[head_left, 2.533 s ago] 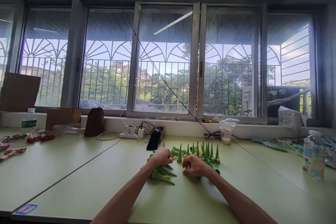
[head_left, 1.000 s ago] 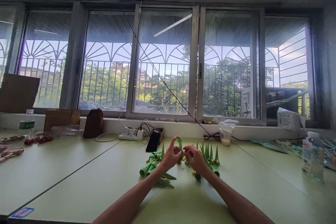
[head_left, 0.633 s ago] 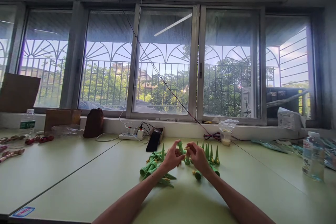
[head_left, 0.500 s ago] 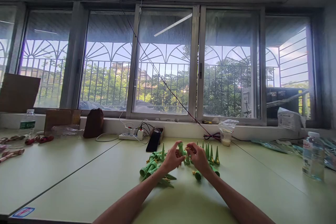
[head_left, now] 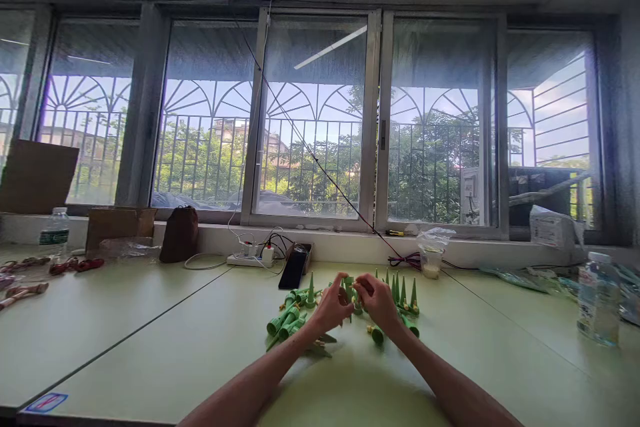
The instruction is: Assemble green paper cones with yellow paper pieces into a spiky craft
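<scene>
While your left hand [head_left: 334, 307] pinches 1 green plastic spike [head_left: 349, 287] just above the desk [head_left: 180, 347], your right hand [head_left: 376, 300] has its fingers bunched right up against it; can't tell what they grip. Loose green spikes [head_left: 281, 324] lie left of your hands, upright green spikes [head_left: 403, 293] right. Black phone [head_left: 294, 268] behind.

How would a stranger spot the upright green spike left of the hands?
Below the windows, find the black phone near the back edge of the table. Just in front of it and slightly right, beside the left hand, is the green spike. It stands point up, whereas the green pieces heaped to its left mostly lie on their sides.
</scene>
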`<state>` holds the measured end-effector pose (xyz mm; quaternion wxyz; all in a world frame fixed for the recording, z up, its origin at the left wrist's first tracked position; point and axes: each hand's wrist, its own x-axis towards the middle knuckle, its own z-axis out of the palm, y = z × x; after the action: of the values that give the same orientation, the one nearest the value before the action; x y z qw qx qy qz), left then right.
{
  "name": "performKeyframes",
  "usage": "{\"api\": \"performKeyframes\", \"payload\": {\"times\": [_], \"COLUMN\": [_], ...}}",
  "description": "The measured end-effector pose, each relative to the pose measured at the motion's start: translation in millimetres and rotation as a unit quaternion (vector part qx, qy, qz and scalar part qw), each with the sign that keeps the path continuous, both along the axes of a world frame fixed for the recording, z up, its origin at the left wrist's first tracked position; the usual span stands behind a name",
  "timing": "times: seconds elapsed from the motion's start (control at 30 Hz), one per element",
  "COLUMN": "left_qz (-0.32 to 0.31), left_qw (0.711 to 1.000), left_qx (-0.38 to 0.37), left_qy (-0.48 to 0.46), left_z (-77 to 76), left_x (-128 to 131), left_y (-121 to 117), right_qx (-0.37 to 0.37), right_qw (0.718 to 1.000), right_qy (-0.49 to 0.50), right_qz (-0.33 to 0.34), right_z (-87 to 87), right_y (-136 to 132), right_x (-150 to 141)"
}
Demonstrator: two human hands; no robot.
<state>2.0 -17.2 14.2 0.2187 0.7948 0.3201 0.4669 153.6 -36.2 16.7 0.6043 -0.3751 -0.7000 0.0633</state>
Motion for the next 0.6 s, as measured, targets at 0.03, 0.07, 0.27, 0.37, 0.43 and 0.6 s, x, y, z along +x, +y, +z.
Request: {"api": "performKeyframes", "payload": {"times": [0.03,0.07,0.27,0.37,0.43,0.6], "left_qz": [-0.001,-0.002,-0.008,0.009,0.019,0.024], "left_qw": [1.0,1.0,1.0,1.0,0.999,1.0], "left_qx": [0.007,0.01,-0.013,0.011,0.021,0.017], "left_qy": [-0.004,-0.007,-0.01,-0.016,-0.015,-0.01], "left_z": [0.0,0.1,-0.3,1.0,2.6,4.6], "left_x": [-0.1,-0.1,1.2,1.9,2.1,1.0], "left_y": [-0.5,-1.1,-2.8,-4.0,-5.8,-8.0], "right_qx": [0.003,0.004,0.0,0.003,0.002,-0.002], "right_qw": [1.0,1.0,1.0,0.999,0.999,0.999], "right_qy": [0.0,0.0,-0.008,-0.017,-0.021,-0.027], "right_qz": [0.0,-0.002,-0.028,-0.039,-0.043,-0.036], "right_z": [-0.1,-0.2,0.9,1.6,1.0,-0.6], "right_y": [-0.2,-0.3,-0.9,-2.2,-2.5,-1.0], "right_x": [-0.1,-0.1,-0.1,-0.4,-0.3,1.2]}}
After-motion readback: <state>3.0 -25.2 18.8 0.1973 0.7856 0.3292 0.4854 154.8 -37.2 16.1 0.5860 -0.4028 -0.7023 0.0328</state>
